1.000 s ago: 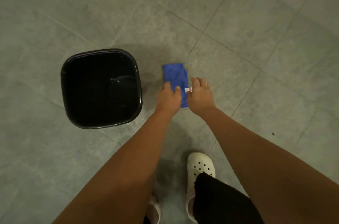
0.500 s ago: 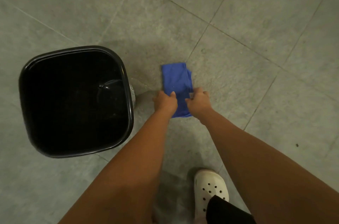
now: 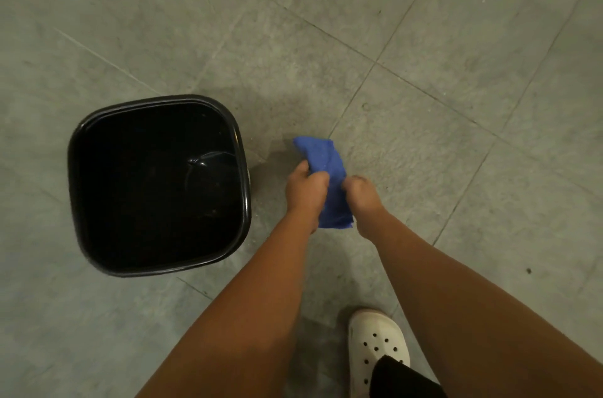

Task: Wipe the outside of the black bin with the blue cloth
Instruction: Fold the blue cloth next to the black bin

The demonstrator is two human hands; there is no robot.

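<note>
— Grey stone-look floor tiles (image 3: 424,22) with thin grout lines fill the whole view. What sits on them?

— An open black bin (image 3: 243,189), squarish with rounded corners and a glossy rim. It stands upright, off to the outer side of the left hand's knuckles, near but not touching them.

— And the blue cloth (image 3: 329,169)?

— Folded into a narrow strip, bright blue, slightly rumpled. Both hands have hold of it. The left hand (image 3: 305,190) has its fingers curled closed around the cloth's left edge; the right hand (image 3: 362,198) is fisted on the right edge. One end juts out beyond the fingertips, away from the person; the other end hangs below the wrists.

— Is the cloth resting on the floor?

— Can't tell. It throws a faint shadow toward the bin, but whether any part touches the tile isn't clear.

— What's hard to see?

— The bin's inside is nearly all black, with only a pale curved glint low down near its right wall. Its outer walls are almost entirely hidden under the rim from this angle. The middle of the cloth is covered by the fingers. A white perforated clog (image 3: 375,348) shows near the bottom edge, partly behind a dark trouser leg (image 3: 404,379).
</note>
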